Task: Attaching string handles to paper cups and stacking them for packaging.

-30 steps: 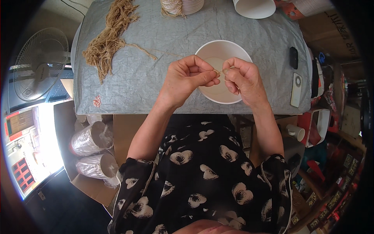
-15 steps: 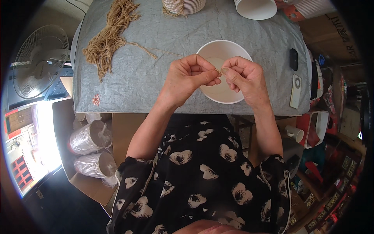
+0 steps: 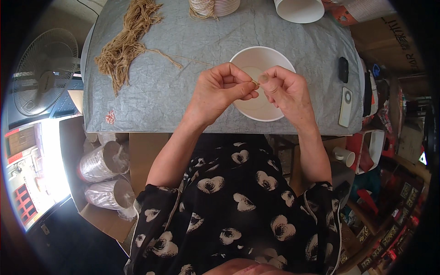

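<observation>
Head view: white tub (image 3: 275, 57), partly hidden by hands
Left hand (image 3: 228, 85): pinching tan strand (image 3: 255, 83)
Right hand (image 3: 285, 91): curled, hold unclear
Grey cloth (image 3: 169, 107): yarn bundle (image 3: 120, 55) left, pale device (image 3: 345, 107) right

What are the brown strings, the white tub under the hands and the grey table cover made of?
Brown strings: perhaps jute or cotton; dull, tangled, fibrous-looking strands. White tub: likely coated paper or plastic; smooth, even walls. Grey table cover: maybe plastic sheet or coated cloth; faintly shiny, creased.

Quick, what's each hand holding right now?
Left hand: closed, pinching tan string.
Right hand: thumb and fingers closed beside it; whether it holds any can't be told.
</observation>
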The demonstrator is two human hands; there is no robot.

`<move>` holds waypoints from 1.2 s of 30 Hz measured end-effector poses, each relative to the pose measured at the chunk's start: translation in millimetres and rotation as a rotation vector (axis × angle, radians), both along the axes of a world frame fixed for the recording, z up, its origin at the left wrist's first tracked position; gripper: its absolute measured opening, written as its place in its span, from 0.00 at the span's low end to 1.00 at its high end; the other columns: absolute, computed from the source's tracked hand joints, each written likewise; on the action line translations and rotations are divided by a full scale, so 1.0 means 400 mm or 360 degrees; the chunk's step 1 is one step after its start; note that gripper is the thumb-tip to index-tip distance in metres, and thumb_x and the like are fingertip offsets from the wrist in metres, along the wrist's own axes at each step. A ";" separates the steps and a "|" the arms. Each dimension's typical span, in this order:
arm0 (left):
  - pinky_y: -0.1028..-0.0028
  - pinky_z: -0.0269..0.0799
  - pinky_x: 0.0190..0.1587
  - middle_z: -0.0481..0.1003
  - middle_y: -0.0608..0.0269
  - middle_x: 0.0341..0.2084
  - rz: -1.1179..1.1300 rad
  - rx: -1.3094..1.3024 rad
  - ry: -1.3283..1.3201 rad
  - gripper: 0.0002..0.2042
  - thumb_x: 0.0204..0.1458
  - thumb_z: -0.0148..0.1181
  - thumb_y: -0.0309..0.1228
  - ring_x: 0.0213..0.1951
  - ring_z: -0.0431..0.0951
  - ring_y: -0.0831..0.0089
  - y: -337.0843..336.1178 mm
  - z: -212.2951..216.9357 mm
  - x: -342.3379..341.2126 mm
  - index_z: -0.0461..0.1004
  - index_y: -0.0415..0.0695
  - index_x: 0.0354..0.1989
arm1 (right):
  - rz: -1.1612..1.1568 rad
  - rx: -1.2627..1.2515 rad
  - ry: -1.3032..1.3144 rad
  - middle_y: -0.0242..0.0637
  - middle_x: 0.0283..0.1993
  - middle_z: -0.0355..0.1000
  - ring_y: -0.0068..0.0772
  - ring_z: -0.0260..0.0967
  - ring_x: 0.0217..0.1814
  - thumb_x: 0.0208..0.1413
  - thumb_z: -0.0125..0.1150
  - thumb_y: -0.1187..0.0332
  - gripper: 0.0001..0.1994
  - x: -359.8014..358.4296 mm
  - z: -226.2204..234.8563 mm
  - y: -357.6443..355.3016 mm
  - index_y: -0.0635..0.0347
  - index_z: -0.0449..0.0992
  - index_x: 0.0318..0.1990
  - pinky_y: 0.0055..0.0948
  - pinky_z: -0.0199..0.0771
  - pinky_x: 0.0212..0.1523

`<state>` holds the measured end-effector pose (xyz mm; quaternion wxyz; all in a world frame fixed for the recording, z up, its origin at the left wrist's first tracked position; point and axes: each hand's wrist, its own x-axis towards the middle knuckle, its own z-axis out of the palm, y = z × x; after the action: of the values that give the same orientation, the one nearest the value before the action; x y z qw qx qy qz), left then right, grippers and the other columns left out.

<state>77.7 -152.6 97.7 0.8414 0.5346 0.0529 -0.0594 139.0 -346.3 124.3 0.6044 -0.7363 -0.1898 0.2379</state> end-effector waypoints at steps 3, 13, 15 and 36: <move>0.75 0.83 0.41 0.81 0.54 0.32 -0.0004 0.0018 -0.0007 0.04 0.56 0.65 0.18 0.37 0.85 0.70 -0.002 -0.003 0.003 0.75 0.33 0.36 | -0.0024 0.0107 -0.0129 0.25 0.25 0.71 0.12 0.63 0.25 0.66 0.62 0.68 0.09 -0.001 -0.020 0.010 0.66 0.76 0.37 0.16 0.62 0.27; 0.75 0.83 0.43 0.81 0.53 0.35 -0.0040 -0.0142 0.0071 0.06 0.58 0.64 0.19 0.39 0.85 0.68 0.004 -0.002 -0.001 0.75 0.32 0.41 | -0.0061 0.0177 0.0130 0.23 0.25 0.70 0.10 0.61 0.25 0.66 0.61 0.69 0.07 0.001 -0.017 0.003 0.64 0.76 0.38 0.15 0.60 0.26; 0.75 0.82 0.44 0.81 0.52 0.36 -0.0045 -0.0158 0.0084 0.08 0.58 0.63 0.20 0.40 0.85 0.68 0.005 -0.001 -0.002 0.74 0.32 0.43 | -0.0077 0.0233 0.0184 0.23 0.25 0.70 0.10 0.60 0.25 0.66 0.61 0.68 0.08 -0.001 -0.020 0.004 0.64 0.76 0.39 0.14 0.60 0.25; 0.76 0.81 0.45 0.82 0.51 0.41 -0.0151 -0.0112 0.0061 0.15 0.61 0.61 0.23 0.41 0.85 0.69 0.012 -0.003 -0.001 0.72 0.35 0.55 | -0.0159 0.0236 -0.0013 0.24 0.24 0.65 0.11 0.59 0.25 0.70 0.56 0.66 0.08 0.001 -0.011 0.027 0.62 0.72 0.40 0.15 0.59 0.25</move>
<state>77.3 -147.9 96.7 0.8547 0.5053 0.0417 -0.1113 139.5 -335.7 119.8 0.6676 -0.6990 -0.1724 0.1898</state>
